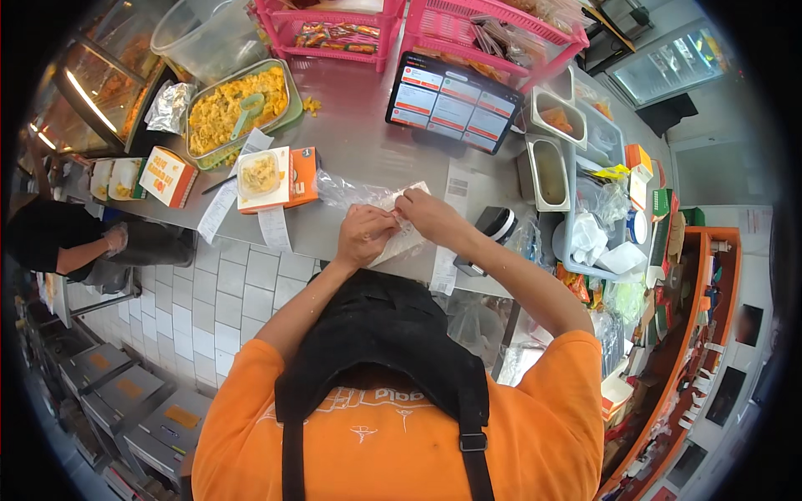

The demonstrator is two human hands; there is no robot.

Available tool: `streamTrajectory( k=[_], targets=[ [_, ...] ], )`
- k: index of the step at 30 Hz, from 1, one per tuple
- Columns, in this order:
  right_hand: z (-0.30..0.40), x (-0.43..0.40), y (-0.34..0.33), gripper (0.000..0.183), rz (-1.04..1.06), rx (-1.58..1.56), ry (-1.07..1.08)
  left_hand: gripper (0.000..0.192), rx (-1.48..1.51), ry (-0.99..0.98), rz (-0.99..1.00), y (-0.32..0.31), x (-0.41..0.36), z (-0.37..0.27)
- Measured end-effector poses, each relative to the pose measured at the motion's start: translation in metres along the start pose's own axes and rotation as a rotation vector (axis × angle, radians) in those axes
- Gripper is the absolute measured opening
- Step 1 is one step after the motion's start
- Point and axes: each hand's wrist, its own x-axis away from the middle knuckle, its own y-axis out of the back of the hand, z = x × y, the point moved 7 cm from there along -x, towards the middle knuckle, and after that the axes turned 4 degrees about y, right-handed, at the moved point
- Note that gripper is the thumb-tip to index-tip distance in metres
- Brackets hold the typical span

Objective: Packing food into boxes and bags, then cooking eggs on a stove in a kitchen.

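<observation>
My left hand and my right hand meet at the near edge of the steel counter. Their fingers pinch a clear plastic bag between them. Under the hands lies a whitish flat packet or box, partly hidden by the fingers and plastic. To the left, a small clear tub of yellow food sits on a white and orange carton. Paper receipts lie beside and partly under it. Another long receipt hangs over the counter edge, right of my hands.
A glass tray of yellow food with a green spoon stands back left. A tablet leans before pink baskets. Steel containers, a blue-grey bin and a black device stand right. A co-worker is at far left.
</observation>
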Motion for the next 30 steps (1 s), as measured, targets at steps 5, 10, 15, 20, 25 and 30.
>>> streamTrajectory(
  k=[5, 10, 15, 20, 25, 30],
  targets=[
    [-0.007, 0.000, -0.014, 0.015, 0.174, -0.014, -0.163, 0.015, 0.012, -0.032, 0.014, -0.002, -0.003, -0.001],
    [0.002, 0.010, 0.004, 0.013, -0.154, -0.170, -0.094, 0.012, 0.011, 0.094, -0.055, 0.001, -0.003, 0.003],
    [0.007, 0.034, -0.025, 0.013, -0.540, -0.613, -0.472, 0.013, 0.055, 0.122, -0.079, 0.001, -0.008, 0.005],
    [0.005, 0.043, -0.027, 0.016, -0.742, -0.735, -0.700, 0.013, 0.004, 0.095, -0.109, 0.005, -0.006, 0.004],
    [0.004, 0.043, -0.033, 0.014, -0.650, -0.643, -0.662, 0.012, 0.016, 0.119, -0.116, 0.002, -0.005, 0.006],
    [0.004, 0.043, -0.035, 0.013, -0.706, -0.636, -0.645, 0.011, 0.023, 0.083, -0.137, 0.004, -0.006, 0.002]
  ],
)
